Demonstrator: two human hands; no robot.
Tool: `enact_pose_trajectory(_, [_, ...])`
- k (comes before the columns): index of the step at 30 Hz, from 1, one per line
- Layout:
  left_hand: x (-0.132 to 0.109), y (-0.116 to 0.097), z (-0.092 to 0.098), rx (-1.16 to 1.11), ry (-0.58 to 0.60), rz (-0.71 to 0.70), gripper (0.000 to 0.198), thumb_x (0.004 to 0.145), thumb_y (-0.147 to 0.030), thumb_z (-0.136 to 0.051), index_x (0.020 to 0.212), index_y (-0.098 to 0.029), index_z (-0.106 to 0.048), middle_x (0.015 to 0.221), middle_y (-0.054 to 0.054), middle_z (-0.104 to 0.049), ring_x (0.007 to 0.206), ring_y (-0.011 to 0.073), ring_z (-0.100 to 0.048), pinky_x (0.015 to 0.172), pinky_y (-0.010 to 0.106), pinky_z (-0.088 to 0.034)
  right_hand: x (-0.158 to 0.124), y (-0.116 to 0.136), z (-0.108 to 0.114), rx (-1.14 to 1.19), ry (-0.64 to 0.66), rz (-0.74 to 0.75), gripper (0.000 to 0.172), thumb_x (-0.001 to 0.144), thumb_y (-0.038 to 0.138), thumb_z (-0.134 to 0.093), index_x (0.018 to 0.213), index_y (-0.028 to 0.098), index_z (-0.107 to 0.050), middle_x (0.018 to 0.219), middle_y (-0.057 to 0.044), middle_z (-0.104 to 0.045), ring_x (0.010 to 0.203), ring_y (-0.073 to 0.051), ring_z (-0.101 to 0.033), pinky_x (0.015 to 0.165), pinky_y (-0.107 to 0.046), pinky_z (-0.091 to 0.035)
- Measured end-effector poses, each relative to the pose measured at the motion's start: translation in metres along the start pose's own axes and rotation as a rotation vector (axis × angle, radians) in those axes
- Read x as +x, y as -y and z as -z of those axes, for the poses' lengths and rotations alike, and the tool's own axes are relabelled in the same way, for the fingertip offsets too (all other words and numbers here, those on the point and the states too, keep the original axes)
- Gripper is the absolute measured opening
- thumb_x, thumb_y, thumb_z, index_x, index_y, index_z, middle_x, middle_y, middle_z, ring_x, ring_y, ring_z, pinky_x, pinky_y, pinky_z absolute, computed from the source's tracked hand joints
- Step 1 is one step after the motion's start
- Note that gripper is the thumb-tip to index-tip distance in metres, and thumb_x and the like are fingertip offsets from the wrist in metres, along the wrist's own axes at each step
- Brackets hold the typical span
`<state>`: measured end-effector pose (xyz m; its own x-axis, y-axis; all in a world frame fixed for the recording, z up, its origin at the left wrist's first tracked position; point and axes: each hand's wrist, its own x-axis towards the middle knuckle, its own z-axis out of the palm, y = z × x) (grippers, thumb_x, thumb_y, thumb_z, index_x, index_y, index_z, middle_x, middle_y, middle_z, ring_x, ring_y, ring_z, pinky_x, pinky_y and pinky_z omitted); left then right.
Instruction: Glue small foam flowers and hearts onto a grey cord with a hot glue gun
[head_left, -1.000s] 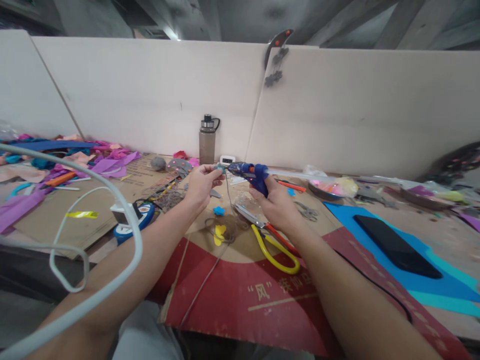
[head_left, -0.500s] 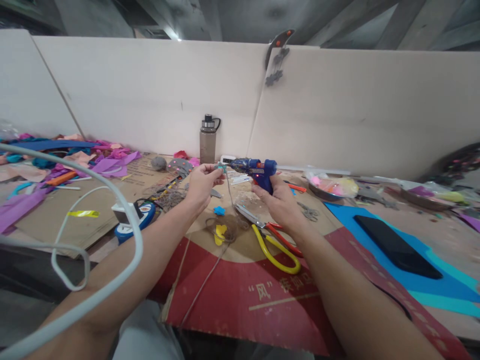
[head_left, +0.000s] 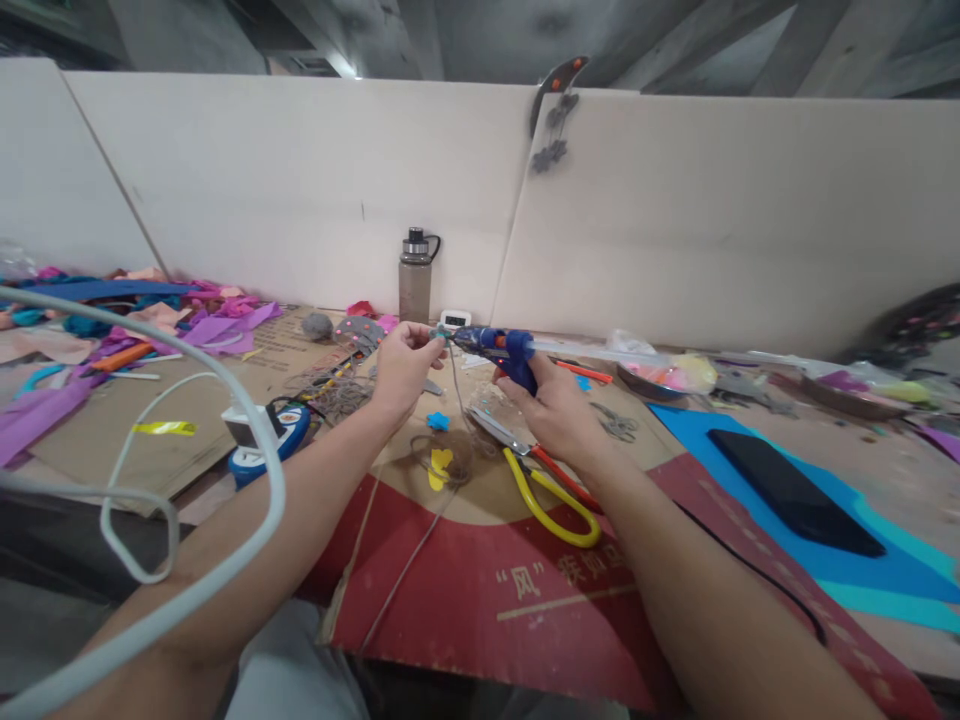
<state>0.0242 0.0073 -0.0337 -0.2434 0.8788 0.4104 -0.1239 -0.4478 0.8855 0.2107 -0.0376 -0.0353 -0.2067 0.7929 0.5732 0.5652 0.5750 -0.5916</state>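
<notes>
Between the thumb and fingers of my left hand (head_left: 405,367) is a small teal felt piece (head_left: 442,333), its exact shape too small to tell. A grey yarn (head_left: 455,375) hangs down from it toward the cardboard. My right hand (head_left: 551,400) grips a blue hot glue gun (head_left: 495,345), a long clear glue stick (head_left: 581,348) jutting from its back. The gun's nozzle points left and is at the teal piece; whether they touch I cannot tell. Below lie scissors (head_left: 547,480) with red and yellow handles, a blue felt flower (head_left: 438,422) and a yellow felt piece (head_left: 440,467).
A water bottle (head_left: 415,278) and a small white timer (head_left: 455,319) stand by the white partition. At left are a blue power socket (head_left: 274,447), a white cable (head_left: 274,470) and felt scraps (head_left: 232,330). A black phone (head_left: 795,490) lies on blue felt at right.
The glue gun has tilted and swung slightly left and down in my right hand, showing the glue stick behind it. My left hand has barely moved.
</notes>
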Motion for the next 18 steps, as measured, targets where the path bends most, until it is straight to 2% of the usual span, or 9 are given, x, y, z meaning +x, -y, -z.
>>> enact_pose_trajectory(4, [0.002, -0.002, 0.000, -0.098, -0.021, 0.083, 0.019, 0.065, -0.017, -0.072, 0.072, -0.015, -0.054, 0.061, -0.001, -0.059, 0.053, 0.0094, -0.057, 0.052, 0.021, -0.043, -0.001, 0.004, 0.002, 0.014, 0.020, 0.033, 0.025, 0.086, 0.031, -0.053, 0.107, 0.020, -0.062, 0.102, -0.009, -0.070, 0.094, -0.026, -0.062, 0.084, -0.040, -0.045])
enact_pose_trajectory(10, [0.004, -0.001, 0.003, -0.140, -0.027, 0.205, 0.022, 0.060, -0.018, -0.073, 0.069, -0.016, -0.054, 0.061, -0.002, -0.057, 0.056, 0.0099, -0.057, 0.048, 0.020, -0.039, 0.000, 0.004, 0.004, 0.175, -0.038, -0.024, 0.026, 0.085, 0.030, -0.054, 0.108, 0.021, -0.059, 0.100, -0.007, -0.070, 0.088, -0.022, -0.061, 0.081, -0.038, -0.045])
enact_pose_trajectory(15, [0.007, 0.003, 0.005, -0.095, -0.018, 0.217, 0.017, 0.057, -0.016, -0.073, 0.066, -0.016, -0.058, 0.059, -0.003, -0.054, 0.052, 0.0060, -0.047, 0.044, 0.018, -0.028, 0.004, 0.000, 0.001, 0.464, -0.080, -0.165, 0.023, 0.082, 0.036, -0.056, 0.100, 0.023, -0.055, 0.082, -0.001, -0.065, 0.061, -0.013, -0.052, 0.059, -0.028, -0.044])
enact_pose_trajectory(18, [0.006, 0.003, 0.004, -0.131, 0.037, 0.214, 0.018, 0.057, -0.015, -0.072, 0.071, -0.015, -0.061, 0.062, -0.002, -0.057, 0.051, 0.0053, -0.046, 0.044, 0.019, -0.026, 0.009, -0.012, -0.003, 0.590, -0.127, -0.311, 0.020, 0.080, 0.039, -0.056, 0.093, 0.024, -0.052, 0.073, 0.002, -0.058, 0.054, -0.012, -0.049, 0.050, -0.027, -0.043])
